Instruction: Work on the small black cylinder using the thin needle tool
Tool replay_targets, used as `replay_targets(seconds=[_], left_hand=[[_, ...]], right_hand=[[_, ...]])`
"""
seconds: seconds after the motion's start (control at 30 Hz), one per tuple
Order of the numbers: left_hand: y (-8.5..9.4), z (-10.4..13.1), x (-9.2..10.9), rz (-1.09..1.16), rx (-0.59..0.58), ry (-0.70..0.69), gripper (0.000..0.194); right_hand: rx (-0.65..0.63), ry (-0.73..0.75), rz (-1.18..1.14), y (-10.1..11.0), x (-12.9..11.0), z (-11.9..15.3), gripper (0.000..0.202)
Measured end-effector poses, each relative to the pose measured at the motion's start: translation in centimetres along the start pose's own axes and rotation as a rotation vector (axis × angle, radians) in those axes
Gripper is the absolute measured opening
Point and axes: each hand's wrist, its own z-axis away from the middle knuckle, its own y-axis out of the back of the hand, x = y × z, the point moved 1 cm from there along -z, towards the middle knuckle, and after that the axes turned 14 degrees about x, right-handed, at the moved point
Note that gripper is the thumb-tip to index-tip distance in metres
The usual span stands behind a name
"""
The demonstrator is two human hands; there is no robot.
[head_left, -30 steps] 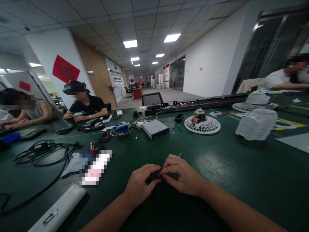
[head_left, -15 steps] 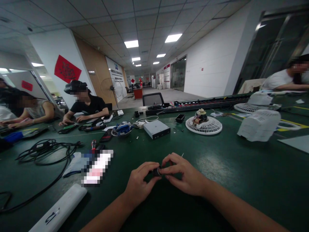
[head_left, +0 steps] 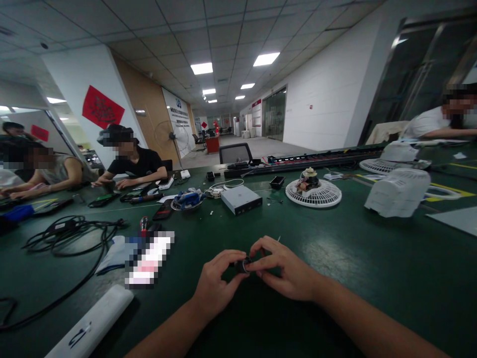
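A small dark round part (head_left: 241,265) is held above the green table (head_left: 320,318), near the middle of the view. My left hand (head_left: 218,281) grips it from the left between thumb and fingers. From the right, my right hand (head_left: 281,271) touches the part with its fingertips, its fingers bent and pinched together. A thin light stick-like tip shows just behind my right hand. Details of the part are too small and dark to make out.
Beyond my hands lie a grey disc drive (head_left: 241,200), a white fan grille with a motor (head_left: 313,194) and a white housing (head_left: 398,193). Black cables (head_left: 65,231), a blurred bright phone and a white case (head_left: 93,323) are at left. People sit across the table.
Both hands stay in nearly the same place on the dark part, which looks slightly turned. The view has shifted a little. At far left, a person's head has come into view.
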Motion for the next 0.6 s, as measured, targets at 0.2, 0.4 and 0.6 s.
replay_targets(seconds=[0.2, 0.4, 0.6], left_hand=[[0.1, 0.0, 0.1, 0.008, -0.005, -0.014, 0.032], [0.3, 0.1, -0.6, -0.031, 0.005, 0.052, 0.034], [0.2, 0.1, -0.8, -0.068, 0.010, 0.098, 0.036]], right_hand=[[0.088, 0.033, 0.043, -0.2, 0.1, 0.0, 0.035], [-0.095, 0.108, 0.378, 0.0, -1.0, -0.2, 0.037], [-0.041, 0.144, 0.520, -0.9, -2.3, -0.6, 0.032]])
